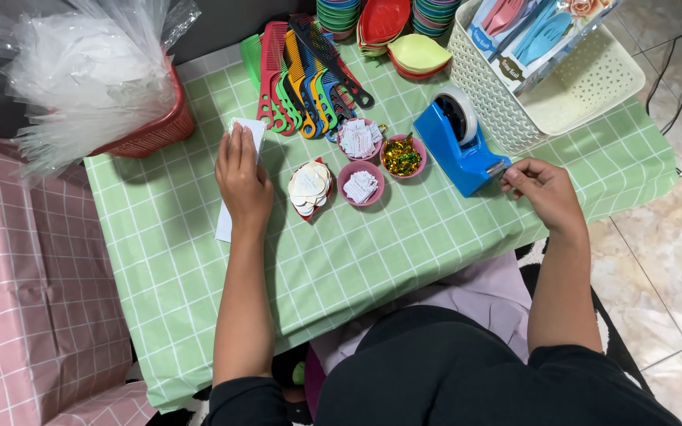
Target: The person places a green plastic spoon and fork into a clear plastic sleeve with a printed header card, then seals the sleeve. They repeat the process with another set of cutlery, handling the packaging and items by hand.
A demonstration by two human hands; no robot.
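Your low table under the green checked cloth (372, 252) fills the middle of the view. At 10 o'clock a red plastic basket (155, 130) holds a big bundle of clear plastic bags (80, 71); at 1 o'clock a cream perforated plastic basket (586, 87) carries packs of pink and blue combs. At 12 o'clock lies a fan of bright plastic combs (301, 79), and just beyond it stand stacks of coloured bowls.

Your right hand (545, 193), at 3 o'clock, pinches the tape end at the cutter of the blue plastic tape dispenser (459, 142); no strip looks pulled or torn off yet. Your left hand (242, 177), at 9 o'clock, lies flat with fingers spread, pressing down the flat white packet (238, 170), which rests on the cloth just left of the dishes.

Between your hands sit 3 small round pink dishes (361, 181): 2 with white paper slips, 1 with gold foil bits, plus a red dish of white paper cut-outs (310, 188). I judge the packet not yet taped.
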